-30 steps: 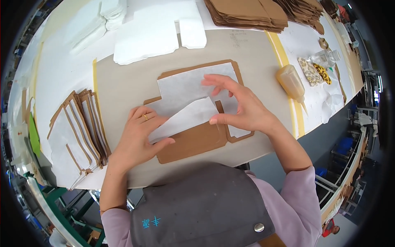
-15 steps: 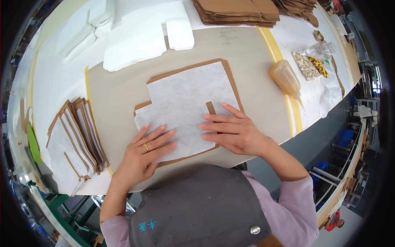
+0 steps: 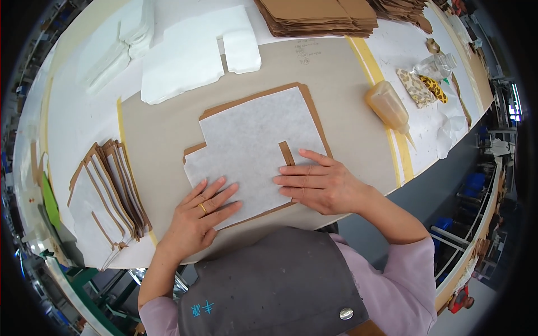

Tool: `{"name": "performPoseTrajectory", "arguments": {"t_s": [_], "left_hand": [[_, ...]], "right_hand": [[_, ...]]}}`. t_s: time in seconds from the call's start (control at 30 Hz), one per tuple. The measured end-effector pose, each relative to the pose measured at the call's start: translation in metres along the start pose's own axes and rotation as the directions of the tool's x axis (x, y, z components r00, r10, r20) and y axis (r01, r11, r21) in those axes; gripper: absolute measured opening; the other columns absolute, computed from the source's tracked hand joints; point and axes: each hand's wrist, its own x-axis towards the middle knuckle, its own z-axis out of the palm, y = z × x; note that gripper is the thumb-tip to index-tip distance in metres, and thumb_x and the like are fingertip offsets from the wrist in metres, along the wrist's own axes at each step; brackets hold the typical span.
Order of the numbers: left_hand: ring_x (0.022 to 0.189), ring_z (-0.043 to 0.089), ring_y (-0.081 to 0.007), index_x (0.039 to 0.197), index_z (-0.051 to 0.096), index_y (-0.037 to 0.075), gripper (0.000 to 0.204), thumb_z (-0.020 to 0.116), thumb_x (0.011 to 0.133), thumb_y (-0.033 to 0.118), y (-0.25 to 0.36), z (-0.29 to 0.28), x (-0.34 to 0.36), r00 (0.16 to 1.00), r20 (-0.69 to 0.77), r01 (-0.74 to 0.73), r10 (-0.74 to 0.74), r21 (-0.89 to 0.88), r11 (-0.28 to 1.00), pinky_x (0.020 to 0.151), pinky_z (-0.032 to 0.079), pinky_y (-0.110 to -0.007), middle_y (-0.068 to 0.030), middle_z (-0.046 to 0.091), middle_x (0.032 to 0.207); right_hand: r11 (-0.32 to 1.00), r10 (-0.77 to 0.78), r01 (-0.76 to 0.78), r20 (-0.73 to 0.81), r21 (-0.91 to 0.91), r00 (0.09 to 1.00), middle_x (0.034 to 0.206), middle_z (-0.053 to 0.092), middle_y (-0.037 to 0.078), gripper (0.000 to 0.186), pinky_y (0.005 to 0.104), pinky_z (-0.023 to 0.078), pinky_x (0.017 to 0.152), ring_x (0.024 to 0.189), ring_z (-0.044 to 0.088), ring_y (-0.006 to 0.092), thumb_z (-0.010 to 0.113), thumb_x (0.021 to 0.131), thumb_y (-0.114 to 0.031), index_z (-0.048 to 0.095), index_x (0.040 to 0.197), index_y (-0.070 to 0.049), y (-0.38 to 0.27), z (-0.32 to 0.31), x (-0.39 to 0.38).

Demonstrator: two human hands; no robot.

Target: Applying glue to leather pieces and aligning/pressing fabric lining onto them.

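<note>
In front of me on the table lies a white sheet, cut with a notch and a slot, over a brown piece of much the same shape. Brown shows along its edges and through the slot. Flat on the sheet's near left part rests my left hand, fingers spread, a ring on one of them. My right hand lies flat across the near right part, partly covering the slot. Neither hand holds anything.
Fanned brown and white pieces lie at the left. White sheets and a brown stack stand at the back. A squeeze bottle with amber contents, a clear jar and a patterned pouch are to the right.
My hands have shifted slightly over the white sheet, the right fingers drawing closer together. The view has tilted a little. The sheet and brown piece stay in place.
</note>
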Motion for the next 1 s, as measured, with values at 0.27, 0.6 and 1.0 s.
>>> {"name": "performPoseTrajectory", "arguments": {"t_s": [0.27,0.6,1.0], "left_hand": [[0.138,0.044,-0.0335,0.124,0.066,0.011,0.035,0.056,0.092,0.02,-0.019,-0.037,0.029,0.97,0.21,-0.016,0.126,-0.462,0.887,0.12,0.018,-0.05,-0.0085,0.058,0.139],[0.149,0.015,-0.0388,0.15,0.027,-0.004,0.075,0.056,0.093,0.035,-0.036,0.02,0.097,0.938,-0.34,0.167,-0.064,0.284,0.944,0.12,0.012,-0.053,-0.0217,0.02,0.16],[0.148,0.018,-0.038,0.152,0.033,0.011,0.074,0.056,0.092,0.048,0.019,0.031,-0.012,0.996,0.08,0.01,-0.028,0.216,0.976,0.118,0.018,-0.054,-0.015,0.023,0.161]], "right_hand": [[0.962,0.034,-0.056,0.087,0.266,0.996,0.129,0.063,0.006,0.037,0.0507,0.026,0.117,0.126,0.055,0.0231,0.057,0.096,-0.035,0.064,0.123,-0.01,0.024,-0.031,0.028],[0.839,0.439,-0.396,0.034,-0.372,0.898,0.161,0.023,0.013,0.075,0.0508,0.008,0.121,0.15,0.017,0.0255,0.049,0.098,-0.044,0.023,0.154,-0.002,0.067,-0.002,0.048],[0.926,0.322,-0.218,0.341,-0.309,0.883,0.161,0.024,0.008,0.078,0.0538,0.011,0.12,0.15,0.021,0.0254,0.055,0.092,-0.048,0.029,0.154,-0.01,0.001,-0.035,-0.027]]}}
